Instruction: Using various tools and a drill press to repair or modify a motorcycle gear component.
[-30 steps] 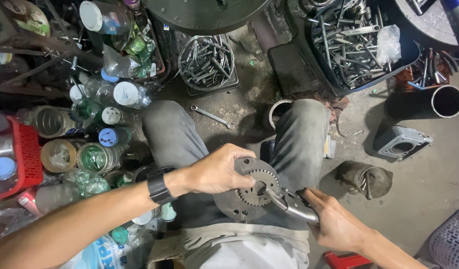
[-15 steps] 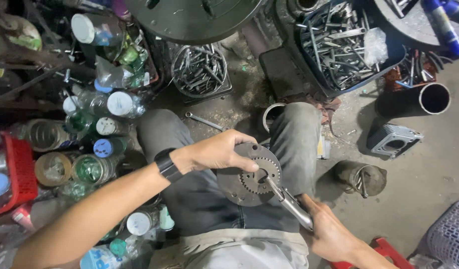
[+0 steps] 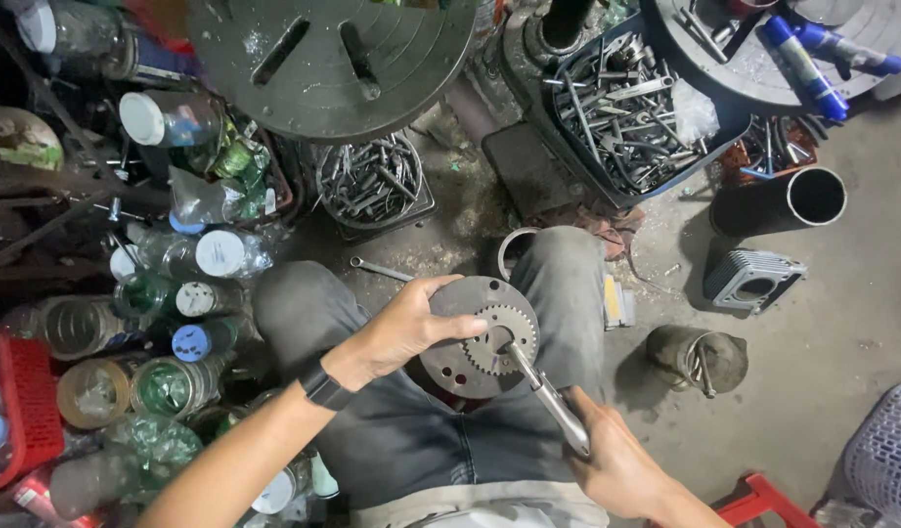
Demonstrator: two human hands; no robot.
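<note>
A round grey metal disc with a toothed gear at its centre rests between my knees. My left hand, with a black watch at the wrist, grips the disc's left rim, thumb lying across its face. My right hand holds a long silver hand tool; its tip sits at the gear's centre hole. My legs in grey trousers lie under the disc.
Bottles and jars crowd the left. A basket of metal bits, a spanner on the floor, a dark tray of bolts, a black pipe, a finned cylinder and a small can surround me.
The view has tilted so the disc sits higher in frame. My left thumb now lies across the disc face; the tool tip stays at the gear centre.
</note>
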